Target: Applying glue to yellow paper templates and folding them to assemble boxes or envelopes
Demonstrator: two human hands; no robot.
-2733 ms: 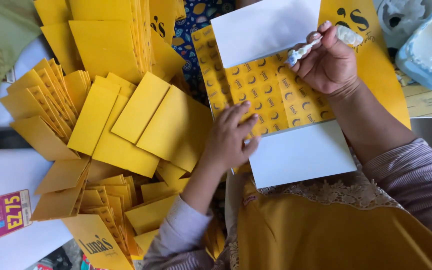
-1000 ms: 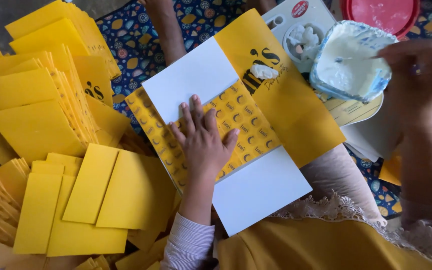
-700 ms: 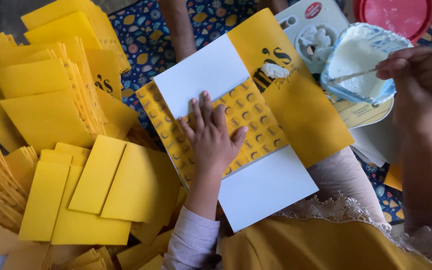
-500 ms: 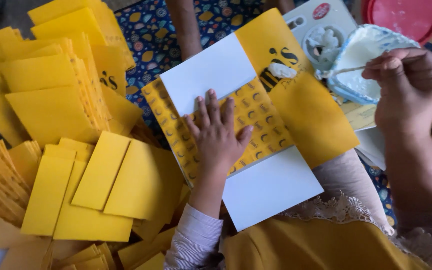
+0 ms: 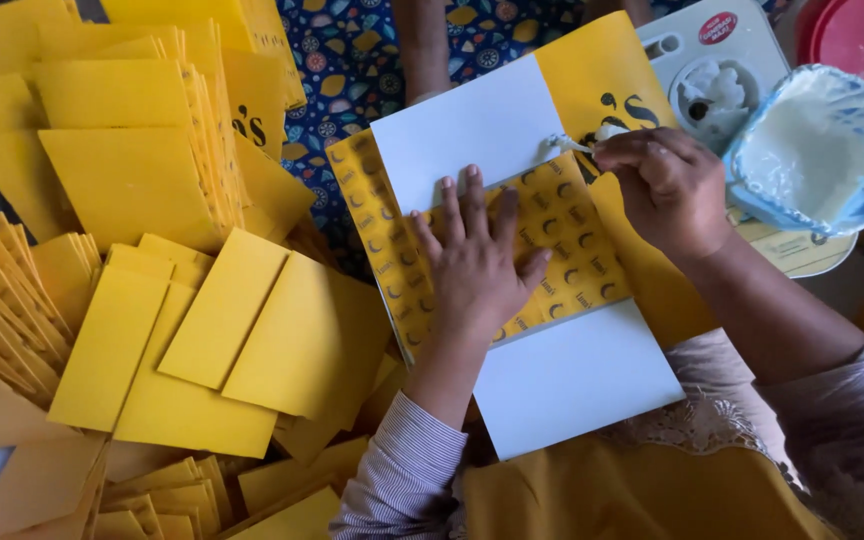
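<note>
Left hand (image 5: 477,265) lies flat, pinning the unfolded yellow sheet (image 5: 552,240) on the lap; right hand (image 5: 667,185) grips a glue stick (image 5: 574,145) at its fold. Gluing looks just begun; folding remains.

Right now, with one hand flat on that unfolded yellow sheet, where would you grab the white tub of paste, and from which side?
Probably by the paste tub's near rim, coming in from the right hand's side. The tub is tilted, its open mouth showing white paste inside, so a pinch on the bare rim edge stays cleaner than reaching in. The left hand presses the yellow sheet.
</note>
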